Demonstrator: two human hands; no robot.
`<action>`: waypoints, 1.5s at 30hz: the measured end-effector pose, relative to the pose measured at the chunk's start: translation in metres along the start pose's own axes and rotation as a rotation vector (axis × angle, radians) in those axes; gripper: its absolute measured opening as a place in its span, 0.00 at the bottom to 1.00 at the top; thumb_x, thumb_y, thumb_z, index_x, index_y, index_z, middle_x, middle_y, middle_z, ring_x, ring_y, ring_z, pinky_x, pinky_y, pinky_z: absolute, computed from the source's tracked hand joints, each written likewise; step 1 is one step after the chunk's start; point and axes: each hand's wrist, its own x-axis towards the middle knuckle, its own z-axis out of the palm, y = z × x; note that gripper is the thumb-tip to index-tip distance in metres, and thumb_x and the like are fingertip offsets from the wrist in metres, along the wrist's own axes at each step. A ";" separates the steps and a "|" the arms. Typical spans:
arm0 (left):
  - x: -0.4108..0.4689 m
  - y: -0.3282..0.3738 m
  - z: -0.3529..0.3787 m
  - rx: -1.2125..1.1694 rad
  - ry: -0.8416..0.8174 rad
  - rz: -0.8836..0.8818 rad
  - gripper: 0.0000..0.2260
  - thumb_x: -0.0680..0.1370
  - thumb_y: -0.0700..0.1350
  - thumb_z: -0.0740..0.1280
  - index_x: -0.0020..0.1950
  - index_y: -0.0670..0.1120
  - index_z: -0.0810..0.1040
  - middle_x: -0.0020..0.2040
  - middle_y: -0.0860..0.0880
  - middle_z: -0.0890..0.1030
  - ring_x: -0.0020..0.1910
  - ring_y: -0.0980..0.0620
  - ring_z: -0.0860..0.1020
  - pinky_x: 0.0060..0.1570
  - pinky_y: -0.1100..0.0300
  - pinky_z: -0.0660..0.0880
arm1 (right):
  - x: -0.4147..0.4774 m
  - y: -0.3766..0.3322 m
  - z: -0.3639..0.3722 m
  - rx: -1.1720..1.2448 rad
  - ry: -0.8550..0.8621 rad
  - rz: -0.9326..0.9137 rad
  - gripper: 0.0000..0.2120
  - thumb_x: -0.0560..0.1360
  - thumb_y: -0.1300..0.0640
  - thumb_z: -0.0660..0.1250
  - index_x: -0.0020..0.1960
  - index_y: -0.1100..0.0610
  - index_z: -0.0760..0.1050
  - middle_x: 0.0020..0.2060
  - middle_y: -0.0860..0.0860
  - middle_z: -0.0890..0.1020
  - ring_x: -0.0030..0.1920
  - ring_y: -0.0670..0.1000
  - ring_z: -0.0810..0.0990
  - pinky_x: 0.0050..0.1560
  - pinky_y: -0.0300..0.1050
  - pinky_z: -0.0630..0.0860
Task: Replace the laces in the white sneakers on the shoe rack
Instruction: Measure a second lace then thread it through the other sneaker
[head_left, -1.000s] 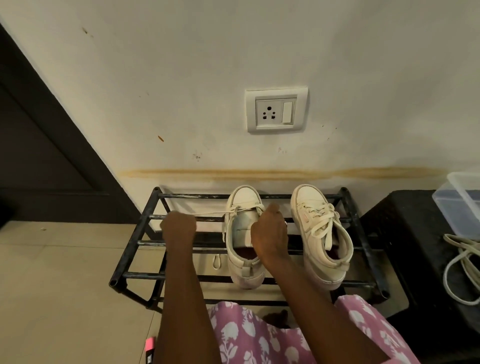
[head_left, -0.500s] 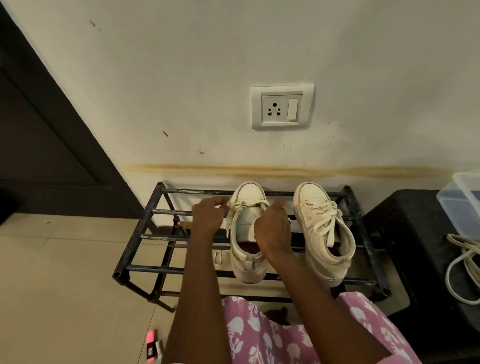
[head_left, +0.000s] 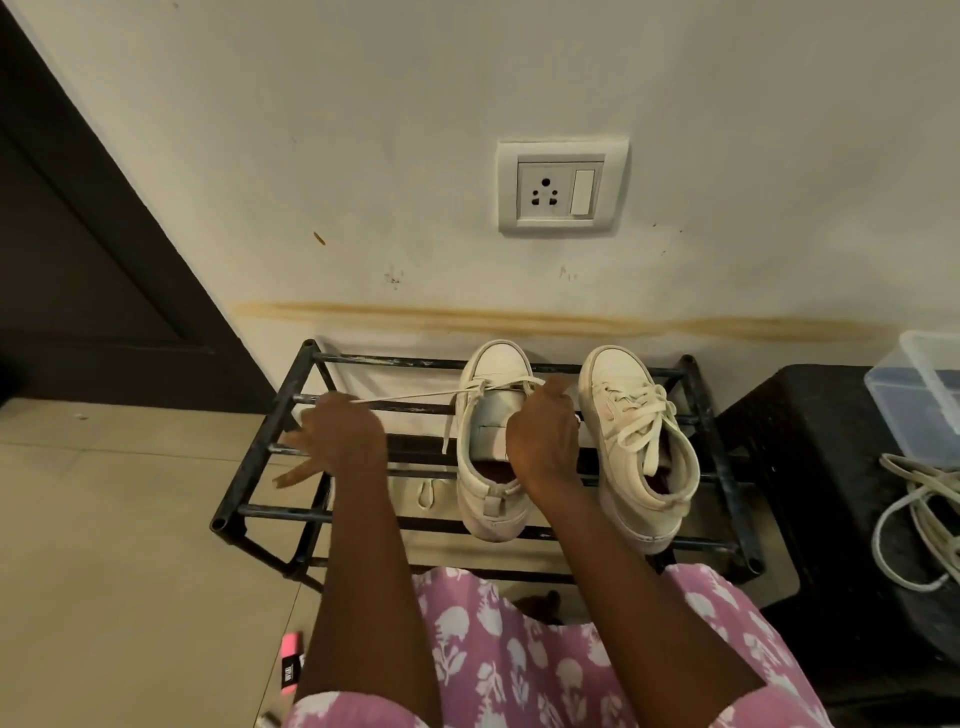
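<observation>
Two white sneakers stand side by side on a black metal shoe rack (head_left: 270, 426), toes toward the wall. The left sneaker (head_left: 491, 499) has only a few rows of lace near its toe. My left hand (head_left: 337, 441) pinches a lace end (head_left: 410, 396) drawn taut to the left from that shoe, its other fingers spread. My right hand (head_left: 543, 436) rests on the left sneaker's right edge, fingers curled on it near the eyelets. The right sneaker (head_left: 639, 457) is fully laced, with loose ends hanging into its opening.
A black stool (head_left: 831, 467) at the right carries loose white laces (head_left: 919, 519) and a clear plastic box (head_left: 924, 395). A lace loop (head_left: 426, 493) hangs below the rack bars. A pink-and-black object (head_left: 291, 660) lies on the tiled floor. A wall socket (head_left: 561, 187) sits above.
My left hand went from the rack's left side to the left sneaker's toe, took the lace there, and has now pulled it out taut to the left. My right hand stayed on the shoe.
</observation>
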 end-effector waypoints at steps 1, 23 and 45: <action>0.002 -0.005 -0.003 -0.053 0.045 -0.069 0.14 0.80 0.39 0.56 0.63 0.38 0.73 0.67 0.37 0.68 0.72 0.35 0.56 0.64 0.25 0.44 | 0.001 0.000 -0.001 0.005 -0.002 0.003 0.21 0.77 0.66 0.58 0.68 0.65 0.57 0.58 0.62 0.75 0.57 0.61 0.76 0.51 0.52 0.77; -0.027 0.029 0.013 -0.134 -0.309 0.578 0.08 0.78 0.41 0.64 0.52 0.47 0.82 0.54 0.48 0.82 0.62 0.45 0.72 0.69 0.47 0.57 | 0.003 0.000 -0.003 0.094 -0.041 0.078 0.22 0.76 0.64 0.57 0.69 0.64 0.59 0.60 0.62 0.74 0.59 0.62 0.74 0.55 0.55 0.76; -0.024 0.028 0.012 -0.061 -0.431 0.635 0.14 0.80 0.51 0.60 0.63 0.52 0.77 0.67 0.48 0.75 0.68 0.44 0.68 0.71 0.48 0.56 | 0.006 0.000 -0.004 0.039 -0.100 0.064 0.20 0.78 0.61 0.58 0.67 0.63 0.60 0.62 0.62 0.72 0.61 0.62 0.73 0.56 0.53 0.74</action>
